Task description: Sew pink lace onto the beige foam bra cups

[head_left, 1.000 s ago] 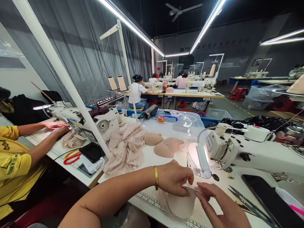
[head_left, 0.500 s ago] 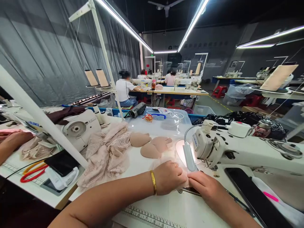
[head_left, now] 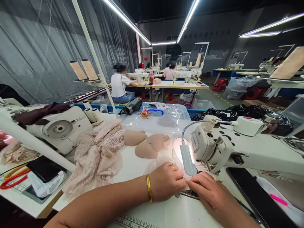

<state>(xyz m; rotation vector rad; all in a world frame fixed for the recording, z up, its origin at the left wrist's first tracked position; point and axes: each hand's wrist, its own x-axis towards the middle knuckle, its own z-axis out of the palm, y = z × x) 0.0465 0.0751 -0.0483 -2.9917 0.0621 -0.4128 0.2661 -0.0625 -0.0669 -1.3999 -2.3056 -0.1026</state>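
Observation:
My left hand (head_left: 167, 181), with a ring and a gold bangle, lies knuckles up on the white table, fingers curled down over pale pink fabric (head_left: 156, 164) beside the machine's lamp (head_left: 187, 155). My right hand (head_left: 209, 191) lies next to it, fingers pressed down at the foot of the white sewing machine (head_left: 237, 148). What lies under the fingertips is hidden. Three pink foam cups (head_left: 144, 142) lie just beyond my hands.
A heap of pink lace (head_left: 97, 155) lies at the left, next to a second sewing machine (head_left: 57, 128). A clear plastic bin lid (head_left: 161, 118) sits behind the cups. A black phone (head_left: 258, 196) lies at the right. Other people sew at tables farther back.
My hands carried the pale fabric piece from the table's near edge up to the machine's foot. My view swung right, so the person in yellow at the left is out of sight.

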